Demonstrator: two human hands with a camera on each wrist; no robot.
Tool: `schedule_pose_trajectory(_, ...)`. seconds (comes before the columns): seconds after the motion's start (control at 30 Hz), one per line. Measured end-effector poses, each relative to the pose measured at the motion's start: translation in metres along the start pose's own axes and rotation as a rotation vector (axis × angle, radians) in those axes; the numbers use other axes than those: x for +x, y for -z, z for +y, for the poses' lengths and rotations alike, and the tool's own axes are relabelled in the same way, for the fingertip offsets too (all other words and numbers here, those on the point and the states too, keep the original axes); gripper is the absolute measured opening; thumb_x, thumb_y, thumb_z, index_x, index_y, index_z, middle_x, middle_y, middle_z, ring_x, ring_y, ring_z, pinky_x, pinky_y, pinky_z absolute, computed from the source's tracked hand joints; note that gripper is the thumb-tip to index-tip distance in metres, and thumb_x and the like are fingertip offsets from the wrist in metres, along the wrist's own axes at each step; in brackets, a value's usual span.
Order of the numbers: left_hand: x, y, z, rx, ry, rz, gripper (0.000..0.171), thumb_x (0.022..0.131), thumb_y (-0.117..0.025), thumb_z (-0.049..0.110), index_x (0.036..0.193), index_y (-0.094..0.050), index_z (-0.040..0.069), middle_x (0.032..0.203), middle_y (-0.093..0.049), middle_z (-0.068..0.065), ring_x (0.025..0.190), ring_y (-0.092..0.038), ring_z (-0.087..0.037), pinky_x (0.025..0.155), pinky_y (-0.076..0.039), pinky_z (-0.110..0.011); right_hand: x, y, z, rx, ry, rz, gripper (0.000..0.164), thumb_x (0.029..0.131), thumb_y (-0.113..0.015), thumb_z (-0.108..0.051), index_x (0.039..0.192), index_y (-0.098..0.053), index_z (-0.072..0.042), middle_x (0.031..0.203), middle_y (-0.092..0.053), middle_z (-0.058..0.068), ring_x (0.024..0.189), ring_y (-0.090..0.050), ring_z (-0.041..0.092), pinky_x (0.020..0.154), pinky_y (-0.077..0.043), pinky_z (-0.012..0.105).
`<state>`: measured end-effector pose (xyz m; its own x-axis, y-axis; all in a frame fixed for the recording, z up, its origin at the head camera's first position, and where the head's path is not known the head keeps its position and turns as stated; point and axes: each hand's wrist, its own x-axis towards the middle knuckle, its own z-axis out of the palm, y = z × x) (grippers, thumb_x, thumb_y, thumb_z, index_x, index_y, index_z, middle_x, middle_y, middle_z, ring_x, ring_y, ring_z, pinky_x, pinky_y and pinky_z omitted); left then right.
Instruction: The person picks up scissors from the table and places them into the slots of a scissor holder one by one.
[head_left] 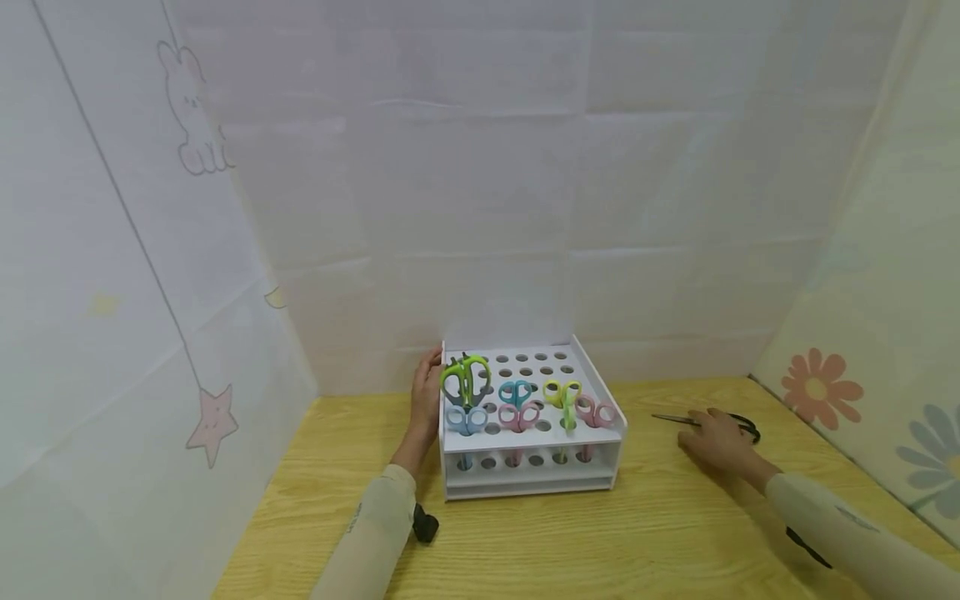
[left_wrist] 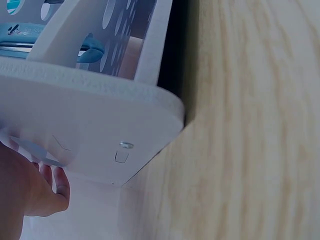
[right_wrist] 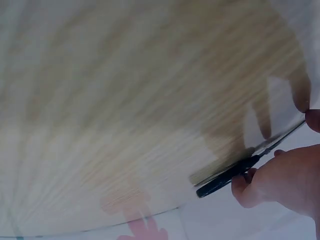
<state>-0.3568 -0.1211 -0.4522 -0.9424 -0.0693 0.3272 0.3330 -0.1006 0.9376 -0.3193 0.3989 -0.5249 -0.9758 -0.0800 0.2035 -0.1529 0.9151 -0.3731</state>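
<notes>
A white rack with rows of round holes holds several scissors. Toward the back of its left side, my left hand grips the side panel; its fingers bend in at the panel's edge in the left wrist view. Far to the right, my right hand pinches black-handled scissors around their middle, low over the table. Their blades point left, and the black handle sticks out past the hand in the right wrist view. Some of the right fingers are hidden.
Green-handled scissors, blue ones, pink ones and yellow ones stand in the rack. The wooden table meets a pale back wall and printed side walls. A black object shows beside the left sleeve.
</notes>
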Motion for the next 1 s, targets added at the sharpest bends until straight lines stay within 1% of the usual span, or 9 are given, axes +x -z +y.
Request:
schedule_pose_trajectory(0.1, 0.003, -0.002, -0.009, -0.002, -0.014, 0.027, 0.045, 0.109, -0.041, 0.019, 0.151, -0.045, 0.004, 0.150, -0.042, -0.026, 0.131, -0.044, -0.034, 0.111, -0.032, -0.049, -0.005, -0.002, 0.006, -0.023, 0.035, 0.022, 0.061, 0.100, -0.059, -0.031, 0.137, -0.049, 0.017, 0.136, -0.038, 0.049, 0.119, -0.034, 0.069, 0.086, -0.024, 0.085)
schedule_pose_trajectory(0.23, 0.006, -0.003, -0.019, 0.016, -0.051, 0.061, 0.047, 0.109, -0.040, 0.024, 0.151, -0.046, 0.006, 0.148, -0.043, -0.024, 0.129, -0.044, -0.033, 0.111, -0.032, -0.050, -0.007, -0.002, 0.006, -0.034, 0.080, 0.043, 0.056, 0.102, -0.058, -0.028, 0.134, -0.052, 0.017, 0.131, -0.044, 0.048, 0.118, -0.040, 0.065, 0.090, -0.033, 0.078)
schedule_pose_trajectory(0.33, 0.007, -0.004, -0.022, 0.018, -0.065, 0.060, 0.047, 0.109, -0.039, 0.026, 0.151, -0.046, 0.007, 0.148, -0.043, -0.024, 0.129, -0.044, -0.033, 0.111, -0.032, -0.051, -0.008, -0.001, 0.005, -0.043, 0.075, 0.050, 0.053, 0.102, -0.058, -0.028, 0.134, -0.054, 0.014, 0.131, -0.046, 0.046, 0.117, -0.041, 0.065, 0.089, -0.031, 0.078)
schedule_pose_trajectory(0.47, 0.008, -0.003, -0.022, 0.004, -0.050, 0.037, 0.047, 0.109, -0.039, 0.026, 0.152, -0.045, 0.007, 0.149, -0.042, -0.024, 0.129, -0.044, -0.033, 0.112, -0.031, -0.052, -0.010, 0.001, 0.007, -0.045, 0.056, 0.066, 0.046, 0.101, -0.059, -0.024, 0.132, -0.057, 0.010, 0.129, -0.049, 0.043, 0.115, -0.041, 0.066, 0.082, -0.026, 0.081)
schedule_pose_trajectory(0.6, 0.007, -0.001, -0.017, -0.017, -0.018, 0.013, 0.046, 0.109, -0.040, 0.021, 0.152, -0.044, 0.003, 0.149, -0.042, -0.025, 0.129, -0.045, -0.033, 0.112, -0.032, -0.053, -0.010, 0.000, 0.011, -0.053, 0.086, 0.104, 0.038, 0.098, -0.057, -0.015, 0.127, -0.061, 0.007, 0.124, -0.053, 0.041, 0.110, -0.045, 0.066, 0.076, -0.029, 0.080)
schedule_pose_trajectory(0.73, 0.001, 0.001, -0.004, 0.007, 0.005, -0.001, 0.044, 0.109, -0.040, 0.017, 0.151, -0.045, 0.003, 0.148, -0.044, -0.023, 0.128, -0.047, -0.033, 0.109, -0.035, -0.049, -0.009, -0.001, 0.017, -0.065, 0.112, 0.132, 0.036, 0.095, -0.056, -0.013, 0.124, -0.064, 0.007, 0.122, -0.055, 0.040, 0.107, -0.050, 0.064, 0.074, -0.032, 0.080)
schedule_pose_trajectory(0.87, -0.009, -0.002, 0.012, 0.043, -0.005, 0.013, 0.042, 0.109, -0.040, 0.015, 0.149, -0.049, 0.005, 0.144, -0.049, -0.019, 0.127, -0.048, -0.032, 0.107, -0.038, -0.047, -0.013, 0.007, 0.013, -0.044, 0.074, 0.117, 0.037, 0.098, -0.053, -0.010, 0.128, -0.061, 0.009, 0.126, -0.051, 0.042, 0.107, -0.050, 0.063, 0.075, -0.034, 0.080)
schedule_pose_trajectory(1.0, -0.012, -0.004, 0.015, 0.048, -0.009, 0.023, 0.042, 0.109, -0.040, 0.016, 0.148, -0.050, 0.006, 0.143, -0.050, -0.018, 0.127, -0.048, -0.032, 0.107, -0.038, -0.046, -0.016, 0.017, 0.019, -0.037, 0.014, 0.107, 0.039, 0.102, -0.048, -0.011, 0.132, -0.056, 0.012, 0.129, -0.046, 0.045, 0.108, -0.047, 0.066, 0.075, -0.035, 0.077)
